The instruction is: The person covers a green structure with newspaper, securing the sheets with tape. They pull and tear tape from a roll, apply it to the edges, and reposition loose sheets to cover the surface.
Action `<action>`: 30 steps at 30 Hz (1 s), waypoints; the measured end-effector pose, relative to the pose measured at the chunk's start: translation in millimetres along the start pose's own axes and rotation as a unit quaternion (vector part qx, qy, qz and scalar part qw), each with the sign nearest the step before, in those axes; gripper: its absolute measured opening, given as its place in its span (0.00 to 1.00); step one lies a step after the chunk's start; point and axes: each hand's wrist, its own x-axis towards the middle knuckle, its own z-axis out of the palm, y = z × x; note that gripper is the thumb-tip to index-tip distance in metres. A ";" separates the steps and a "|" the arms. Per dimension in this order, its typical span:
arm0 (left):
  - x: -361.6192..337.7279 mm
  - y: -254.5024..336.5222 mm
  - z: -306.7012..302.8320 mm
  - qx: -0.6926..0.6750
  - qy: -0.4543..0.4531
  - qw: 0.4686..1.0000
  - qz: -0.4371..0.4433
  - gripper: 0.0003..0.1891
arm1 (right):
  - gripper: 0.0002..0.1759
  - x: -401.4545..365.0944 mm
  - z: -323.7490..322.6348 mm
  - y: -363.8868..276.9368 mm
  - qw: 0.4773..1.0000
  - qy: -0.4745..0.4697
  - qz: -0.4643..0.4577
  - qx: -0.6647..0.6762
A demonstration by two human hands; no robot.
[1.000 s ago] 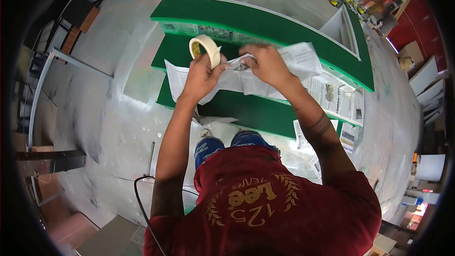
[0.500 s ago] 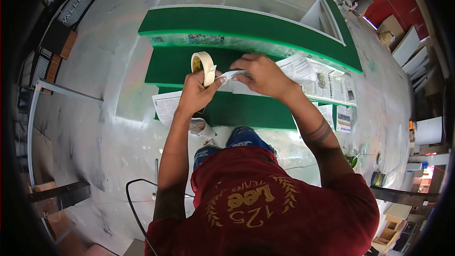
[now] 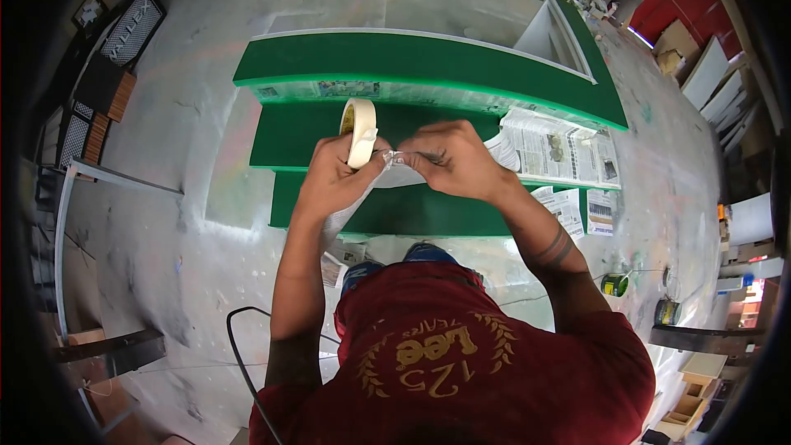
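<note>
My left hand (image 3: 334,177) grips a cream roll of masking tape (image 3: 360,130) together with a sheet of newspaper (image 3: 346,213) that hangs down from it. My right hand (image 3: 449,161) pinches the same newspaper's top edge just right of the roll, close against my left fingers. Both hands are held over a green painted shelf unit (image 3: 412,58) lying on the floor, whose inner faces are covered with taped newspaper (image 3: 552,148).
Paint cans (image 3: 614,284) stand on the floor at the right, and several more line the far wall. A black cable (image 3: 239,354) loops at the lower left. Boards and frames lean along both sides. My knees show below the shelf unit.
My hands have drawn closer together and nearer to me, bunching the newspaper's edge. The sheet now hangs down under my left hand instead of spreading across the shelf.
</note>
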 end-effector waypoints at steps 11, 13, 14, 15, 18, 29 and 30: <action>11.2 14.3 22.9 0.016 0.019 1.000 -0.011 0.07 | 0.11 -31.6 -44.9 31.7 0.998 -0.009 0.055 0.039; 12.8 20.3 19.2 0.039 0.018 0.999 -0.025 0.08 | 0.10 -39.6 -54.8 38.9 0.995 -0.030 0.098 0.013; 14.0 23.0 16.5 0.062 0.019 0.997 -0.037 0.09 | 0.10 -42.0 -57.8 40.7 0.995 -0.031 0.097 0.013; 15.6 25.0 13.7 0.073 0.000 0.997 -0.012 0.13 | 0.10 -44.0 -61.0 41.9 0.996 -0.009 0.083 0.012; 14.2 31.0 8.4 0.117 -0.083 0.990 -0.015 0.17 | 0.08 -48.8 -68.8 44.3 0.999 0.025 0.044 0.003; 17.2 22.4 -7.4 0.164 0.012 0.981 -0.104 0.09 | 0.12 -65.6 -112.8 77.9 0.986 0.165 0.037 -0.007; 16.5 22.4 -9.6 0.165 0.015 0.980 -0.107 0.09 | 0.12 -68.1 -116.4 83.3 0.986 0.163 0.035 -0.005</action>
